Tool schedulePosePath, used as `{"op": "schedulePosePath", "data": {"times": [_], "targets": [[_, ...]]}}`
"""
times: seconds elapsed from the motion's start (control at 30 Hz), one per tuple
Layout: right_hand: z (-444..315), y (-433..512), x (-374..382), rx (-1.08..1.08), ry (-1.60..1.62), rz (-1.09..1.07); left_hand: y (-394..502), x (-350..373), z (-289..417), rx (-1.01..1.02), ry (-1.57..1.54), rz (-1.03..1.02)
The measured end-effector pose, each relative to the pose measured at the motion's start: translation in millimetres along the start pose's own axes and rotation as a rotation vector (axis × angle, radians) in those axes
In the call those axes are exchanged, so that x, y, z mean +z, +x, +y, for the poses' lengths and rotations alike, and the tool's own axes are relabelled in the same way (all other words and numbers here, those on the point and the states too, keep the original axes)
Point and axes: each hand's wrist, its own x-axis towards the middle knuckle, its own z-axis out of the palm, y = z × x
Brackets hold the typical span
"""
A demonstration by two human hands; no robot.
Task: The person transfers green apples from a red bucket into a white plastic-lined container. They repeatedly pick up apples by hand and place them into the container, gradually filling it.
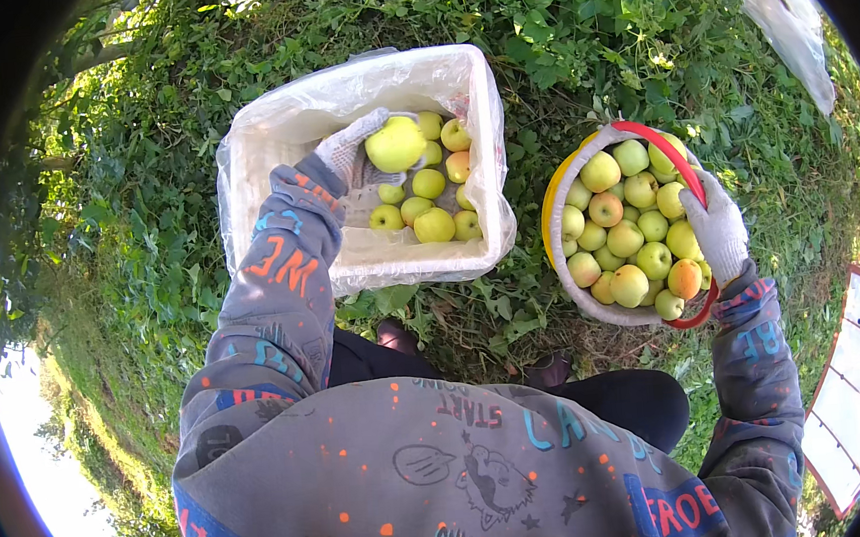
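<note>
A yellow-green apple (396,144) is in my gloved left hand (353,150), held over a white crate (288,266) lined with clear plastic. Several green and blushed apples (434,225) lie on the crate's floor, mostly on its right side. To the right stands a round basket (580,297) with a padded grey rim and a yellow outer side, filled with apples (624,238). My gloved right hand (717,227) is at the basket's right rim, against its red handle (664,146); the fingertips are partly hidden by the handle, and the grip is not fully visible.
Leafy weeds (564,42) and grass surround both containers. My shoes (549,370) are just below them. Clear plastic sheeting (795,41) lies at the upper right. A white panel with a red edge (853,388) stands at the lower right. Branches reach in at the upper left.
</note>
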Motion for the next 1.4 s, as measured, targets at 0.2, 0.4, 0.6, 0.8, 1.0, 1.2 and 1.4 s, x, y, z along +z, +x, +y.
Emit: {"op": "schedulePosePath", "data": {"times": [0.2,0.4,0.6,0.8,1.0,1.2,1.4], "targets": [[-4.2,-0.7,1.2,0.051,-0.098,0.027,36.8,-118.1,-82.9,-0.119,0.064,0.929],[-2.0,-4.2,4.1,0.002,-0.121,0.064,74.3,-148.8,-117.3,-0.206,0.517,0.836],[-0.2,-3.9,3.5,0.004,-0.107,0.051,72.7,-165.9,-106.3,-0.043,0.524,0.718],[-3.8,-4.3,-0.2,-0.024,-0.097,0.017,81.5,-92.7,-73.2,0.273,0.681,0.822],[-8.7,-3.0,-1.0,-0.010,-0.092,0.012,60.7,137.8,-78.8,0.827,0.727,0.103],[-11.6,-5.6,-2.3,0.006,-0.074,0.017,118.5,248.7,-137.7,0.588,1.706,-0.221],[-9.0,-3.7,1.1,0.017,-0.081,0.032,200.1,257.8,-180.2,0.243,1.784,-0.153]]}}
